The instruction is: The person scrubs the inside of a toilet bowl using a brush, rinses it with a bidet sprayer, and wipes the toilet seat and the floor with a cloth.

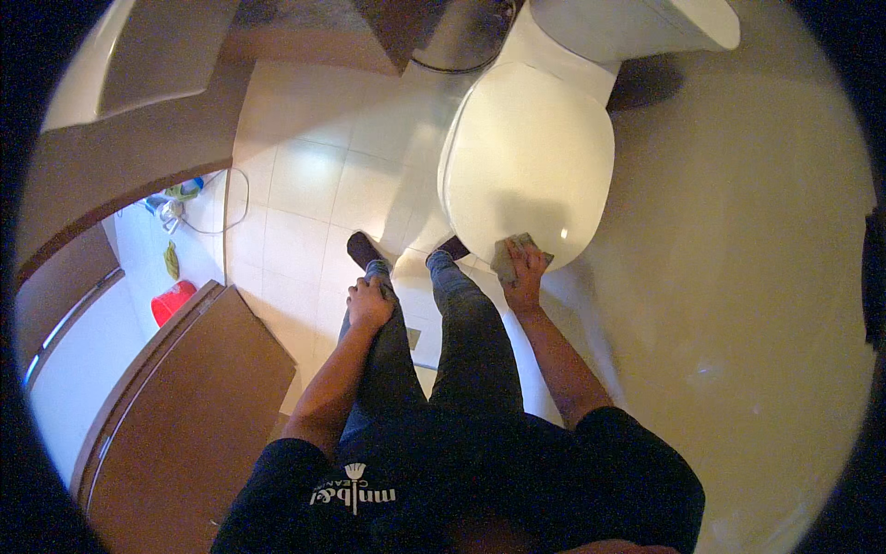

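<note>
A white toilet with its lid down [533, 152] stands before me, to the right of my feet. My right hand [524, 271] holds a greenish-grey cloth or sponge [507, 260] against the front edge of the lid. Resting on the knee or thigh of my left trouser leg, my left hand [370, 303] has its fingers spread over the fabric and holds nothing.
At the left, a brown door [194, 408] stands ajar. Beyond the doorway are a red bucket [172, 302], a yellow-green cloth [170, 260] and a cable. A dark round bin [462, 34] is beside the toilet; a pale wall [734, 263] runs along the right.
</note>
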Tool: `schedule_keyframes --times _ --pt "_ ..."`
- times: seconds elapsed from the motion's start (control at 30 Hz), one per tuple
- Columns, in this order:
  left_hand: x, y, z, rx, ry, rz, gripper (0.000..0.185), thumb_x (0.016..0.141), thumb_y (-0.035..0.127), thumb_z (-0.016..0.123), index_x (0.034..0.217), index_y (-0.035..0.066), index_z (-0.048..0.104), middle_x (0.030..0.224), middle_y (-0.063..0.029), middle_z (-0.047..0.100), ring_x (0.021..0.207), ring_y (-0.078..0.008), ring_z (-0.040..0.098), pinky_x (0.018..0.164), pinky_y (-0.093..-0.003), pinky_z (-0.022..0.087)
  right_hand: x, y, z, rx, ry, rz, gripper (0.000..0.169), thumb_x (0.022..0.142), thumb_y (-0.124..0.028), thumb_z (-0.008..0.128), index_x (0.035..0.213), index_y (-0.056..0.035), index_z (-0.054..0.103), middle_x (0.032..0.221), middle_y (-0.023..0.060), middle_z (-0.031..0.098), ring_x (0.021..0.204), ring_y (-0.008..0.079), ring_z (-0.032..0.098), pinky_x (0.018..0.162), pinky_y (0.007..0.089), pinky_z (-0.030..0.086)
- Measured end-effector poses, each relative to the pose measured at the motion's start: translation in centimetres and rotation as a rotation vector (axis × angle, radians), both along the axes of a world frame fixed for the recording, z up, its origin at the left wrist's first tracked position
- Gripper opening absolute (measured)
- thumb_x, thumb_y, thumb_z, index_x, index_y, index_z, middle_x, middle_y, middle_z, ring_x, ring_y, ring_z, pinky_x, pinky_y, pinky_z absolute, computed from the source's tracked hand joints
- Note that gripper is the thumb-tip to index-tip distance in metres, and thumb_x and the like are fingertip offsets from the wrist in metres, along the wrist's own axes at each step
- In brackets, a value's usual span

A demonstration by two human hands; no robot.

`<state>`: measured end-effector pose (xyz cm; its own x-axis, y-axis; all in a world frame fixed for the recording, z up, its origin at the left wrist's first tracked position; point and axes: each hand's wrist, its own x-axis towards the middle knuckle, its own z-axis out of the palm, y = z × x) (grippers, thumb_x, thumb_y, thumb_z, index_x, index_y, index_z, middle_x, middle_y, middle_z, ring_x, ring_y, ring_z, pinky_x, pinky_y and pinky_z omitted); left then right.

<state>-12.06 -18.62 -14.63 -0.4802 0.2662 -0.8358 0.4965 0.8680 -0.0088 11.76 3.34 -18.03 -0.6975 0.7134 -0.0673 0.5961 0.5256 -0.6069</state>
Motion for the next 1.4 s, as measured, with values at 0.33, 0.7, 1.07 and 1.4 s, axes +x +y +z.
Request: schedule_keyframes --times 0.33,0.7,1.07,1.4 --pt "-2.8 -9.8 0.1 -0.021 0.054 0.111 0.044 0.081 0.028 0.054 0.118 0.006 0.049 0.117 -0.0213 0.047 0.108 -0.0400 0.047 0.089 -0.0507 0.044 -15.5 17.8 -7.9 0.497 -0.206 -0.374 0.069 0.073 -0.023 0.067 0.136 -0.0141 0.042 0.133 0.0216 0.039 0.125 0.0374 0.032 0.106 0.0515 0.020" --pt "-4.8 -15.3 1.2 0.176 0.023 0.233 0.039 0.079 0.024 0.055 0.113 0.005 0.053 0.113 -0.0220 0.051 0.105 -0.0395 0.049 0.088 -0.0481 0.044 -20.8 4.6 -6.7 0.462 -0.529 0.636 0.031 0.077 -0.014 0.051 0.104 -0.0010 0.061 0.115 0.0177 0.056 0.118 0.0363 0.044 0.108 0.0472 0.026" --pt "-7.1 -36.9 0.7 0.284 -0.229 0.867 0.031 0.081 0.021 0.058 0.109 0.007 0.058 0.092 -0.0147 0.065 0.083 -0.0234 0.063 0.075 -0.0340 0.050 -9.8 -5.9 3.3 -0.224 -0.702 0.226 0.038 0.076 -0.020 0.060 0.107 0.0018 0.054 0.101 0.0228 0.061 0.095 0.0394 0.058 0.085 0.0485 0.045" --pt "-16.9 -32.3 -4.5 0.513 -0.261 1.266 0.028 0.084 0.018 0.055 0.109 0.006 0.058 0.087 -0.0088 0.062 0.079 -0.0168 0.059 0.071 -0.0285 0.047 -27.5 -4.9 -6.9 0.066 -0.493 0.028 0.047 0.065 -0.018 0.067 0.108 -0.0005 0.057 0.097 0.0224 0.058 0.090 0.0383 0.058 0.083 0.0437 0.047"
